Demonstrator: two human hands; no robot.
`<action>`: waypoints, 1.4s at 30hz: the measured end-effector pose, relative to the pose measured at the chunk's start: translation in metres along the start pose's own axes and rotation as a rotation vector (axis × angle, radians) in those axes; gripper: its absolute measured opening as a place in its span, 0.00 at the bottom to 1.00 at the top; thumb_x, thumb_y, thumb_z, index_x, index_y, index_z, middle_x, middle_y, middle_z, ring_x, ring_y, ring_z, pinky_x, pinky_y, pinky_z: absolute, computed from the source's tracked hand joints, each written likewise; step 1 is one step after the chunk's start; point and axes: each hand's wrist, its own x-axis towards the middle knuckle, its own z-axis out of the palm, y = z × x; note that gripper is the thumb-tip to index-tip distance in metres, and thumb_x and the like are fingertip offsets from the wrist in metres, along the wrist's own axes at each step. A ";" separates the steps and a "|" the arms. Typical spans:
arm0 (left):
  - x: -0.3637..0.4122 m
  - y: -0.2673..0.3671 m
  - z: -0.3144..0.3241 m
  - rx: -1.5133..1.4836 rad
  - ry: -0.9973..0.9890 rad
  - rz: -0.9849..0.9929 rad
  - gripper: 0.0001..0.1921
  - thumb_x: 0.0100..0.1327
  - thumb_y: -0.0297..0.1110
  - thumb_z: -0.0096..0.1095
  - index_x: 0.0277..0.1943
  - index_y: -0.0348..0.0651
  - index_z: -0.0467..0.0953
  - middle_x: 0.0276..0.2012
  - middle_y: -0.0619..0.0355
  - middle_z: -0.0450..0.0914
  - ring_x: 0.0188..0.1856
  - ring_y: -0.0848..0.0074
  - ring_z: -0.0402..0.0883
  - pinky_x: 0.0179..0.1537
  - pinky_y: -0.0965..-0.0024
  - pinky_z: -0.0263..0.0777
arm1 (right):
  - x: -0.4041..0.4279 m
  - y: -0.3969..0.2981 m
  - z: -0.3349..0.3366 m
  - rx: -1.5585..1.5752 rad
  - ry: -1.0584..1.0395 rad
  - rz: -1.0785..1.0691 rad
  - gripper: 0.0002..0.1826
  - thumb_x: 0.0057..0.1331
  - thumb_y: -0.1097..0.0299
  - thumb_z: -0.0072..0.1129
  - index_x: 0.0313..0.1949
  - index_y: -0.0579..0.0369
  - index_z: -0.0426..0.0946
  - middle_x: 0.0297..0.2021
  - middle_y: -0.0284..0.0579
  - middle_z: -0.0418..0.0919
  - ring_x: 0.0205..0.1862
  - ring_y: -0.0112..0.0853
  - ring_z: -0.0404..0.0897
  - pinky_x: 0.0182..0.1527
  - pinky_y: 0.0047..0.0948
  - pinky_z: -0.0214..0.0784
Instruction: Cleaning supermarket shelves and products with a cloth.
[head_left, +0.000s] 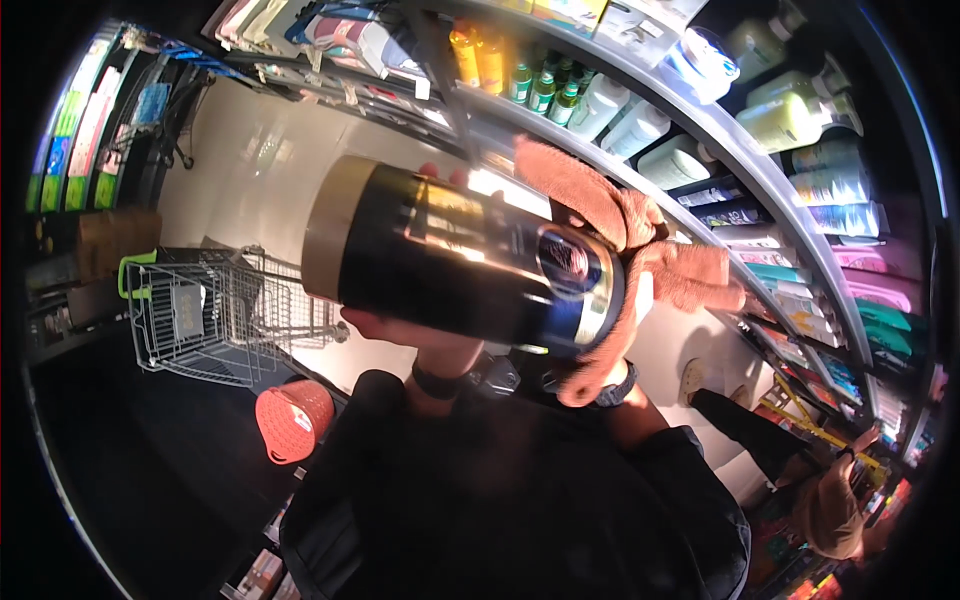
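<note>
A large glossy black bottle (450, 262) with a gold cap and a round emblem lies on its side across the middle of the view. My left hand (386, 328) is wrapped around the cap half from below, its fingertips showing past the far side. A folded terracotta-coloured cloth (577, 187) covers the bottle's base end. My right hand (643, 294) grips this cloth against the base and is largely hidden by it. Both wrists wear dark bands.
Shelves of toiletry bottles (667, 161) curve along the right. Green-capped bottles (541, 91) stand at the top. A wire shopping cart (202, 315) is on the left, near a coral plastic basket (295, 420). Another person (825, 510) is low at the right by a yellow frame (806, 424).
</note>
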 end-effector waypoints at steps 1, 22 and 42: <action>-0.003 -0.004 -0.001 -0.011 -0.003 -0.063 0.57 0.46 0.70 0.59 0.69 0.43 0.42 0.68 0.45 0.43 0.70 0.53 0.41 0.67 0.40 0.35 | 0.002 -0.004 0.000 0.015 0.017 -0.015 0.31 0.52 0.72 0.60 0.55 0.61 0.61 0.52 0.44 0.66 0.53 0.32 0.66 0.58 0.35 0.58; -0.001 -0.071 0.017 -0.104 -0.346 -0.715 0.55 0.43 0.63 0.68 0.65 0.35 0.51 0.62 0.46 0.59 0.64 0.60 0.59 0.63 0.54 0.54 | 0.000 -0.086 -0.075 0.161 -0.226 -0.084 0.31 0.52 0.71 0.60 0.55 0.61 0.61 0.52 0.44 0.65 0.53 0.33 0.66 0.59 0.36 0.57; -0.044 -0.118 -0.016 0.959 -0.129 -0.446 0.52 0.35 0.48 0.78 0.62 0.34 0.56 0.57 0.50 0.66 0.59 0.68 0.65 0.59 0.64 0.60 | 0.038 -0.082 -0.147 0.062 0.107 -0.380 0.29 0.54 0.70 0.58 0.55 0.62 0.60 0.52 0.46 0.65 0.54 0.34 0.66 0.59 0.36 0.56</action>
